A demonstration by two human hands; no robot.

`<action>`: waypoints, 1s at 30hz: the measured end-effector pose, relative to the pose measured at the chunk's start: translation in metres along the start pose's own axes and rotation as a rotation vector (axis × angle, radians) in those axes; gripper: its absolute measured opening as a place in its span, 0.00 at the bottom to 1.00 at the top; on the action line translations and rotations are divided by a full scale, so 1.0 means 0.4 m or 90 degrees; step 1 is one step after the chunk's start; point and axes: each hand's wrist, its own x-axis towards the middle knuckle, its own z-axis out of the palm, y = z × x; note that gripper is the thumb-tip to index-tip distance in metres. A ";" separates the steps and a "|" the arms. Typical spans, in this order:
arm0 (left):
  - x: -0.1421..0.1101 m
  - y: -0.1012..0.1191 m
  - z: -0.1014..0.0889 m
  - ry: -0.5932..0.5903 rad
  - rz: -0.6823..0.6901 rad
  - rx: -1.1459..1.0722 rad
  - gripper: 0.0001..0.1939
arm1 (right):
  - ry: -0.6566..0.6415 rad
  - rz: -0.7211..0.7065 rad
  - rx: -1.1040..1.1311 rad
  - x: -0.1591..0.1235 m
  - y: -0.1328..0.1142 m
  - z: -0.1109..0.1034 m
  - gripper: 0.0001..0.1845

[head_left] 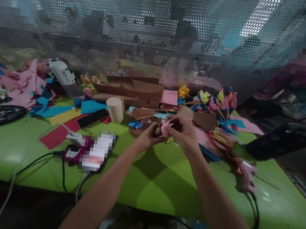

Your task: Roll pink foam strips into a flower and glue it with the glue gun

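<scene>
Gripping curled pink paper point(165, 129) with left hand point(147, 136) and right hand point(186, 135); looks part-shaped. See formed paper flowers point(204, 96) beyond; on surface point(149, 182), flat red sheet point(58, 134), seemingly unworked.

Your two hands hold a small pink paper piece over a green table.
At the center of the frame, your left hand point(150, 135) and right hand point(185, 133) both grip the pink paper piece point(166, 128) above the green table point(142, 189). Just left of center you have an upright pale cylinder point(115, 110), with a dark phone point(93, 118) lying near it. At the lower left, a lit phone point(98, 152) rests beside a purple power strip point(75, 153). A glue gun point(247, 174) lies at right; crumpled pink paper point(22, 81) fills the far left.
</scene>
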 end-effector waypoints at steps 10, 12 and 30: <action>-0.003 -0.016 -0.005 -0.015 0.032 0.118 0.20 | -0.019 -0.029 -0.029 -0.011 -0.001 0.015 0.17; -0.006 -0.009 0.003 -0.029 0.016 0.053 0.27 | -0.017 -0.020 -0.040 -0.009 0.005 0.016 0.17; -0.030 0.063 0.007 -0.033 -0.129 -0.167 0.35 | -0.035 -0.031 -0.112 -0.001 0.008 0.004 0.15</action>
